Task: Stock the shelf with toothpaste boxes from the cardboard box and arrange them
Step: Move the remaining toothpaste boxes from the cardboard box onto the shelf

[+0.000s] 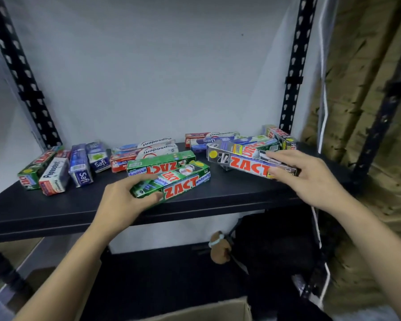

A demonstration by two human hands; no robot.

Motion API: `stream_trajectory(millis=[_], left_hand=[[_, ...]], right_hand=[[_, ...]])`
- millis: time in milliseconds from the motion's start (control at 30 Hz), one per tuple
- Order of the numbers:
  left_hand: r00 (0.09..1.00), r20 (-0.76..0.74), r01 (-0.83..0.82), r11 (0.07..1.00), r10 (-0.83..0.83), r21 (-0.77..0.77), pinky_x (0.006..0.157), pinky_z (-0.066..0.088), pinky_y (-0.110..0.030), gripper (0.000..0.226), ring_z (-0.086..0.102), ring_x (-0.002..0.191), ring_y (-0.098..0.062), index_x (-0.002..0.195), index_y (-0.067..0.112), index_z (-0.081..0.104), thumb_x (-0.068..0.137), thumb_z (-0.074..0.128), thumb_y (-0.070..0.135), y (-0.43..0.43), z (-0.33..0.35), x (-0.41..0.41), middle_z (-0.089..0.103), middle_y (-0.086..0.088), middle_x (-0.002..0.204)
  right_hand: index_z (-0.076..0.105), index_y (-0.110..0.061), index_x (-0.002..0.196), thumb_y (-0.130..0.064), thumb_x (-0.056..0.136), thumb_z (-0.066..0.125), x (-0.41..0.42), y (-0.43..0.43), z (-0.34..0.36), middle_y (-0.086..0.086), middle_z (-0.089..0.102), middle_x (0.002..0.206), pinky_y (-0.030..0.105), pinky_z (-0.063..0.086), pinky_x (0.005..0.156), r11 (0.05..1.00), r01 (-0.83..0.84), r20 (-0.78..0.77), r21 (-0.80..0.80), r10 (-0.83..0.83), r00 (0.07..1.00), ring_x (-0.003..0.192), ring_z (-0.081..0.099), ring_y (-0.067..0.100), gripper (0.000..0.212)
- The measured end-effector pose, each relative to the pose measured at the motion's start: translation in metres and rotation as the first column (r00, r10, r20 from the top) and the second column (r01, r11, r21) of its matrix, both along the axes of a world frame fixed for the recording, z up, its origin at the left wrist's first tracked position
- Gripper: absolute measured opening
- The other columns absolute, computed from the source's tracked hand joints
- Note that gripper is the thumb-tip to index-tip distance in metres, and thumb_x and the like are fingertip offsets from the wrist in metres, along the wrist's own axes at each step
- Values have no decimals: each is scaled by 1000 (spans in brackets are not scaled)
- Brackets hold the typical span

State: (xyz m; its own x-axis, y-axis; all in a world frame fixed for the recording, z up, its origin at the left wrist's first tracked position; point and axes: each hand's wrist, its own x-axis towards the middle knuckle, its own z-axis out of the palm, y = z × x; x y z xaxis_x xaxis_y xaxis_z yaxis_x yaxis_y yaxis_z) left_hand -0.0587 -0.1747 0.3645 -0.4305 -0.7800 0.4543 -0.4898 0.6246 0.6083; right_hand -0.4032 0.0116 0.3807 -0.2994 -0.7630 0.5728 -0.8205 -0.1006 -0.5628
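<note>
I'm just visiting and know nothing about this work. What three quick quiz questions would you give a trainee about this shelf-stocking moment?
1. True or false: the left hand holds a green Zact box.
2. What colour is the other Zact box, gripped by the right hand? A) blue B) silver C) pink
3. Fill the gap: the cardboard box shows at the ___ edge of the view.

Key: 1 true; 2 B; 3 bottom.
</note>
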Motion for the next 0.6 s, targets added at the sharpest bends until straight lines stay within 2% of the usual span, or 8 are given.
stream_trajectory(millis=[100, 200, 233, 300, 433, 533, 600], left_hand=[[1000, -12, 18, 1000, -18, 9, 57, 41, -3, 38, 63, 82, 3, 110, 42, 71, 75, 83, 40, 3, -1, -14, 69, 13, 102], [998, -23, 64, 998, -64, 1, 65, 40, 0, 38, 61, 91, 11, 111, 40, 72, 74, 83, 39, 8, -2, -28, 67, 20, 107], [996, -26, 88, 996, -88, -9, 69, 41, 1, 38, 59, 95, 14, 111, 40, 72, 75, 83, 38, 11, -3, -32, 67, 21, 108], [991, -25, 130, 991, -130, -15, 73, 43, -2, 38, 58, 98, 15, 112, 38, 72, 76, 83, 37, 15, -4, -40, 67, 21, 110], [979, -23, 203, 979, -203, -19, 69, 45, -5, 39, 59, 95, 12, 116, 35, 71, 78, 81, 35, 21, -4, -59, 68, 19, 107], [969, -7, 245, 969, -245, -32, 69, 45, -5, 40, 59, 94, 13, 117, 34, 70, 79, 80, 35, 25, -4, -77, 68, 19, 105], [963, 9, 268, 962, -268, -47, 69, 44, -5, 40, 58, 94, 14, 118, 35, 69, 80, 79, 36, 26, -6, -90, 67, 20, 104]], right_hand=[[66, -22, 127, -31, 88, 68, -14, 1, 1, -6, 62, 126, 27, 41, 105, 993, 88, 55, -73, -84, 995, 118, 57, 8, 40], [67, -17, 125, -30, 89, 68, -28, 2, -5, -1, 63, 124, 23, 41, 99, 949, 286, 49, -136, -282, 958, 112, 60, 13, 39], [66, -16, 126, -30, 89, 68, -31, 4, -9, 1, 63, 125, 23, 41, 97, 921, 364, 47, -142, -361, 932, 111, 60, 16, 39], [66, -16, 127, -31, 89, 67, -36, 9, -17, 6, 63, 127, 31, 44, 96, 846, 511, 57, -155, -509, 859, 112, 60, 25, 40], [66, -17, 124, -29, 90, 65, -40, 21, -28, 12, 59, 126, 43, 47, 85, 660, 731, 29, -173, -739, 673, 107, 59, 37, 36], [66, -18, 120, -32, 91, 61, -45, 22, -29, 12, 54, 128, 45, 48, 82, 567, 820, 0, -73, -823, 569, 106, 58, 37, 32], [63, -20, 124, -38, 91, 60, -46, 18, -30, 10, 55, 127, 44, 49, 80, 564, 825, -20, -24, -826, 564, 103, 59, 37, 37]])
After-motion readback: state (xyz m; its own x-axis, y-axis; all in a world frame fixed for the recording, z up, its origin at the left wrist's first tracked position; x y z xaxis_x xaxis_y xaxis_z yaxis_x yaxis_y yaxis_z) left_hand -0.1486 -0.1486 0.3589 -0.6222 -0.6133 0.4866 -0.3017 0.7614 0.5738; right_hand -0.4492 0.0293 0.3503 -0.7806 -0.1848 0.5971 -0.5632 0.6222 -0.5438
